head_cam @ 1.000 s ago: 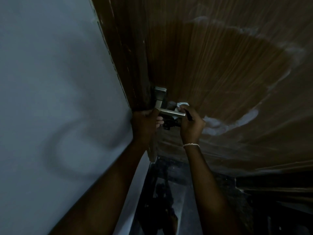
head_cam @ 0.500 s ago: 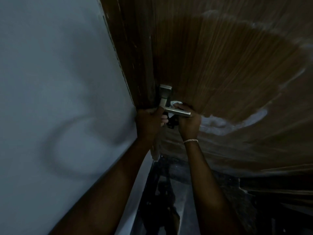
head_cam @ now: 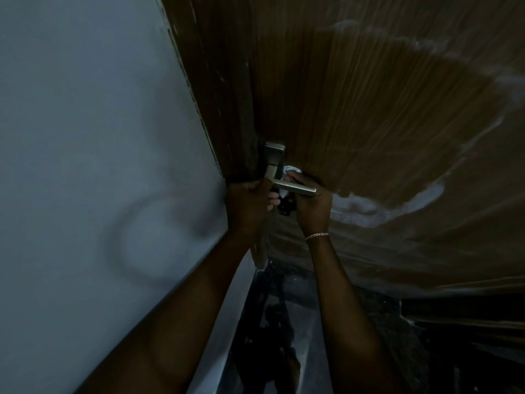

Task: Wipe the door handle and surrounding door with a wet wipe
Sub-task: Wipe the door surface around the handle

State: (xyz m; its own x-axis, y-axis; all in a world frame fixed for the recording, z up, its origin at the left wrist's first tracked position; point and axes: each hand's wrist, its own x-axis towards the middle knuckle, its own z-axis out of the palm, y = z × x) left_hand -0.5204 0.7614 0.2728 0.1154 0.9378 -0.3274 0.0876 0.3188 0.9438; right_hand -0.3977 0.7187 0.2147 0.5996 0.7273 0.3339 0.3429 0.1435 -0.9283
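Note:
A silver lever door handle [head_cam: 295, 188] on its square plate [head_cam: 274, 159] sticks out from the brown wooden door [head_cam: 369, 109]. My right hand [head_cam: 314, 206] is closed on a white wet wipe [head_cam: 290, 169], pressed behind and under the lever against the door. My left hand [head_cam: 248, 207] grips the door's edge just left of the handle. A wide darker damp patch ringed with pale streaks [head_cam: 397, 206] spreads over the door to the right. Most of the wipe is hidden by my fingers.
A pale grey wall [head_cam: 99, 166] fills the left side, meeting the door's edge. A dark glossy floor [head_cam: 284, 322] lies below between my arms. A bracelet [head_cam: 316, 235] sits on my right wrist. The scene is dim.
My right hand with the wipe has slid left along the lever toward the plate and further behind it. The left hand keeps its hold on the door edge.

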